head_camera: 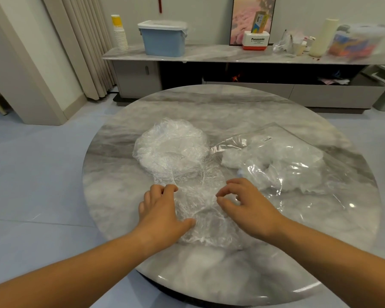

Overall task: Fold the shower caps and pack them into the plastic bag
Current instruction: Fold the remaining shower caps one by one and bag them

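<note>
Across the round table: plastic bag with folded caps inside just right of the right-hand grip, so nearer that hand; heap of unfolded caps just beyond the left. Between both grips, one shower cap spread flat, seemingly longer front-to-back, left hand holding its left edge with curled fingers, right hand pinching its right edge. Legible only "Panasonic" on a box far beyond; bag label too blurred.

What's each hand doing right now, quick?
Left hand: closed, gripping the near shower cap.
Right hand: closed, fingertips pinching the same shower cap.
</note>
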`<move>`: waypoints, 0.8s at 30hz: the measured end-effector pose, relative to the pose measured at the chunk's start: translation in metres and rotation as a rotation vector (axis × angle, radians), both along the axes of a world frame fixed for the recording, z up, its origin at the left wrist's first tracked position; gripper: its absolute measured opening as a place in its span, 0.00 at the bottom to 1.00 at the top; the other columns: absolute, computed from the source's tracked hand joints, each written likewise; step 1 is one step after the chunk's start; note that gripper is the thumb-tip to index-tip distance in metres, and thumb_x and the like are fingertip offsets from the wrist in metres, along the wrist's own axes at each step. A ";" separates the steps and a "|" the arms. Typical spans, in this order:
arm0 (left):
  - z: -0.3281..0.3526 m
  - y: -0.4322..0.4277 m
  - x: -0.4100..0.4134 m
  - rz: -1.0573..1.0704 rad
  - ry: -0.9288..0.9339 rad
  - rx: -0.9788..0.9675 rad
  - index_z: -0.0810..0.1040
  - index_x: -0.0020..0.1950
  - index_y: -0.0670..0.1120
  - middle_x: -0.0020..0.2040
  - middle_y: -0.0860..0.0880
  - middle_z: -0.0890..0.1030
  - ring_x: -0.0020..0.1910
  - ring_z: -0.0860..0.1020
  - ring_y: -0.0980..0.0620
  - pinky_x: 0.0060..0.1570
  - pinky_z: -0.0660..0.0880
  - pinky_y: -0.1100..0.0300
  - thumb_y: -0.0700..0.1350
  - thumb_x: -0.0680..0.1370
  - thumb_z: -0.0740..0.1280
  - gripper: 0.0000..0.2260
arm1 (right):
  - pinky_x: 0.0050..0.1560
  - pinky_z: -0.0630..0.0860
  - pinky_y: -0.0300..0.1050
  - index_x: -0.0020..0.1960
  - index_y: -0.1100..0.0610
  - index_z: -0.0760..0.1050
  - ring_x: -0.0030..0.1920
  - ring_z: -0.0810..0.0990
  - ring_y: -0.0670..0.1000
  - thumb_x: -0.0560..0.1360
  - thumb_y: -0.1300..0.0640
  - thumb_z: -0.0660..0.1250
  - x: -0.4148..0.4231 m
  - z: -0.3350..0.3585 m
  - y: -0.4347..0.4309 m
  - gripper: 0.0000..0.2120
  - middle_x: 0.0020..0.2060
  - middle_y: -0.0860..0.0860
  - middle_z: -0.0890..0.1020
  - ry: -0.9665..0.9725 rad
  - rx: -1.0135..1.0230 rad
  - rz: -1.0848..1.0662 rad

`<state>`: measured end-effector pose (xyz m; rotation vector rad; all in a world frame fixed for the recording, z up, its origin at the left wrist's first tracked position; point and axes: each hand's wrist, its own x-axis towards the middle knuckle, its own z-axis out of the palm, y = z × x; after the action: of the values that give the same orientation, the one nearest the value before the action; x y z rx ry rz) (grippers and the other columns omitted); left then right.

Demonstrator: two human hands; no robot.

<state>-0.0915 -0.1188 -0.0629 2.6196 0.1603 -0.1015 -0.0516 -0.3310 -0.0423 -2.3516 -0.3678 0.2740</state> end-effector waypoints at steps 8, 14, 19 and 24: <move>-0.005 0.000 0.002 -0.025 -0.021 0.006 0.54 0.78 0.56 0.67 0.54 0.58 0.70 0.58 0.52 0.69 0.54 0.59 0.64 0.71 0.72 0.42 | 0.47 0.73 0.39 0.49 0.51 0.82 0.47 0.80 0.43 0.76 0.49 0.73 0.018 0.003 0.014 0.06 0.46 0.43 0.81 0.176 0.191 -0.199; -0.004 0.002 0.001 -0.024 -0.020 -0.002 0.54 0.78 0.56 0.67 0.54 0.59 0.70 0.58 0.52 0.69 0.54 0.59 0.64 0.72 0.72 0.41 | 0.31 0.72 0.35 0.46 0.51 0.83 0.26 0.73 0.40 0.75 0.54 0.75 0.007 0.013 0.012 0.02 0.29 0.44 0.77 0.142 0.333 -0.160; 0.001 0.009 0.000 -0.004 -0.039 -0.051 0.56 0.77 0.58 0.64 0.55 0.60 0.70 0.59 0.52 0.68 0.54 0.60 0.64 0.71 0.72 0.40 | 0.51 0.79 0.43 0.48 0.46 0.82 0.46 0.81 0.45 0.74 0.55 0.74 -0.019 0.002 0.003 0.04 0.49 0.42 0.81 -0.167 0.188 0.186; 0.014 0.028 -0.004 -0.135 0.125 -0.059 0.58 0.75 0.61 0.67 0.56 0.62 0.70 0.62 0.53 0.72 0.61 0.55 0.66 0.66 0.76 0.43 | 0.52 0.79 0.43 0.53 0.49 0.81 0.53 0.80 0.44 0.76 0.49 0.67 -0.045 -0.011 -0.012 0.08 0.53 0.42 0.81 -0.415 -0.096 0.506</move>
<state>-0.0954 -0.0910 -0.0491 2.5636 0.0229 -0.3129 -0.0966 -0.3426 -0.0534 -2.3676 -1.1777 0.0316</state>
